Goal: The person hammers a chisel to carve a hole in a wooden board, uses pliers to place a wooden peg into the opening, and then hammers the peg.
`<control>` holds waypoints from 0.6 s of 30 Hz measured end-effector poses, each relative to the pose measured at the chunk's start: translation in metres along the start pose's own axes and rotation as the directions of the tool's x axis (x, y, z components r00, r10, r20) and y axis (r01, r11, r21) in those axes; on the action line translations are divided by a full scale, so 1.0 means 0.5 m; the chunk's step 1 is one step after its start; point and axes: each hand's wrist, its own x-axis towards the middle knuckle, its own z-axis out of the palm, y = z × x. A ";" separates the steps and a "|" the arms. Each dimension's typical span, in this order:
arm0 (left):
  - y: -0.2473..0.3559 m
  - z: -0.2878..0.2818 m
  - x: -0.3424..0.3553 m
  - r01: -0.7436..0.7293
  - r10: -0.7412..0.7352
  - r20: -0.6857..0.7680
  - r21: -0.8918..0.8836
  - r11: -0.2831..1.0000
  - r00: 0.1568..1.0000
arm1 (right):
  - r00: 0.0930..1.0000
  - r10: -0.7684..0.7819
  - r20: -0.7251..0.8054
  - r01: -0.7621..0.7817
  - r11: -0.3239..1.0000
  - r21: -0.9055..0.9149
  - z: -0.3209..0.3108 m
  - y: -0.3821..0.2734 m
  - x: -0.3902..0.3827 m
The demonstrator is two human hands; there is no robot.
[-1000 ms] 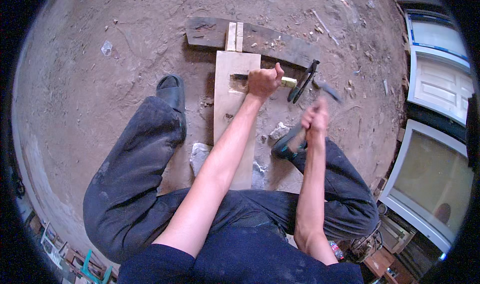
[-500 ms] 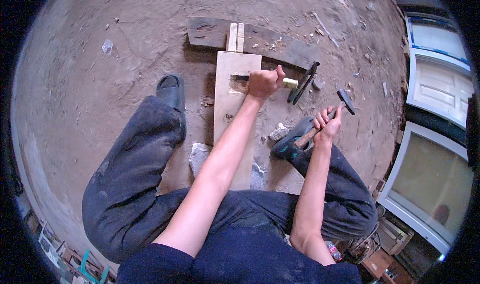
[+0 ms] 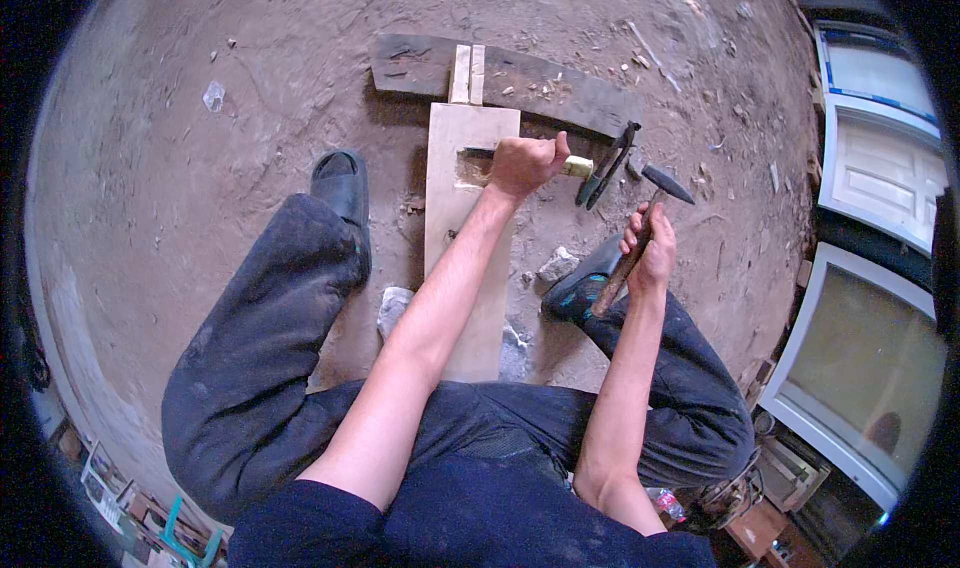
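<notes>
My left hand [image 3: 524,165] is closed round a chisel with a pale yellow handle [image 3: 577,167]; its dark blade lies at a rough, rectangular cut [image 3: 470,173] in the pale wooden board [image 3: 468,340]. My right hand [image 3: 650,246] grips a hammer with a wooden shaft [image 3: 609,292] and dark head [image 3: 668,186], to the right of the board and above my right slipper [image 3: 565,297]. A black hinged metal tool [image 3: 607,168] lies just beyond the chisel handle. The board's far end meets two short pale strips [image 3: 468,73] that lie on a dark weathered plank [image 3: 550,93].
A dirt floor [image 3: 200,168] strewn with chips surrounds me. White rubble [image 3: 558,264] lies beside the board. Framed panels [image 3: 878,168] and a glazed frame [image 3: 845,368] stand at right. A teal plastic piece [image 3: 182,538] and clutter show at lower left. My left slipper [image 3: 337,183] flanks the board.
The hammer, blurred a second ago, is sharp now. Over the last half second its head has shifted left and its shaft stands more upright in view. My left hand has stayed on the chisel.
</notes>
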 end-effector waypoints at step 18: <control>-0.003 0.010 0.001 0.036 -0.040 -0.043 -0.094 0.995 0.998 | 0.989 0.109 -0.096 -0.082 0.964 0.253 -0.032 0.027 0.115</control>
